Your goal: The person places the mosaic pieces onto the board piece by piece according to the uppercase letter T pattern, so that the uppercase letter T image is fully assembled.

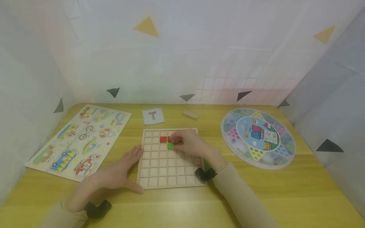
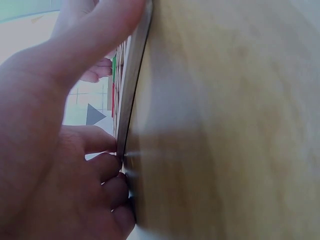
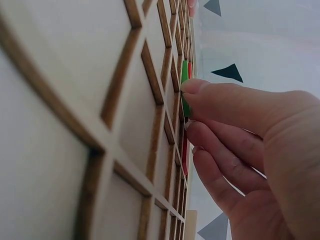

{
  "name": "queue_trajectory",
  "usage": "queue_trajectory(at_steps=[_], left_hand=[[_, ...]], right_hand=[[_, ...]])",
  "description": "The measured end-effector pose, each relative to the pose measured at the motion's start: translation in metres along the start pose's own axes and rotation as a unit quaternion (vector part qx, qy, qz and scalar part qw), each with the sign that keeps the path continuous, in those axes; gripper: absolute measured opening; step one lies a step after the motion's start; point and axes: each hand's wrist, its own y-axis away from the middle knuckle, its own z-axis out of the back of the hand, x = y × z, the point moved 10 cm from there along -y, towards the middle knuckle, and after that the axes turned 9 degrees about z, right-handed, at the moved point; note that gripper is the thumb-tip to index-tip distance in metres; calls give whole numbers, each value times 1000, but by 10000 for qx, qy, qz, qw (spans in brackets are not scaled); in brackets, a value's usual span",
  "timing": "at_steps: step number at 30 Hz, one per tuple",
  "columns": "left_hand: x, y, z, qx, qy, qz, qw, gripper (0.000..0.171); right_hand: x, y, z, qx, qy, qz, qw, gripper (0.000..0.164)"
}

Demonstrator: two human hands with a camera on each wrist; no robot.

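A wooden grid board (image 1: 162, 163) lies flat on the table. My left hand (image 1: 117, 172) rests at its left side, fingers spread along the edge and thumb near the front corner; the left wrist view shows the fingertips touching the rim. Over the upper middle of the grid, my right hand (image 1: 192, 142) has thumb and fingers curled in a pinch at a green tile (image 3: 185, 102). A red tile (image 1: 163, 139) sits in a cell up and left of the green one. More red (image 3: 184, 157) shows beside the fingers, partly covered by them.
Behind the board lie a card with a red and green T pattern (image 1: 153, 116) and a small wooden block (image 1: 190, 114). A picture puzzle board (image 1: 114, 139) is on the left, a round game box (image 1: 258, 137) on the right. Green pieces (image 1: 207, 164) peek out under the right wrist.
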Motion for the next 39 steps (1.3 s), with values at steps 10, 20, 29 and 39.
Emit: queue_trajectory(at_steps=[10, 20, 29, 39], left_hand=[[0, 0, 0, 5, 22, -16, 10000, 134], [-1, 1, 0, 28, 38, -20, 10000, 134], [-1, 1, 0, 21, 20, 0, 10000, 134], [2, 0, -1, 36, -21, -3, 10000, 135]], right_hand=[[4, 0, 2, -72, 110, 195, 9997, 32], [3, -1, 1, -88, 38, 269, 9996, 31], [-2, 3, 8, -85, -493, 70, 9987, 34], [9, 14, 57, -755, -354, 278, 9961, 33]])
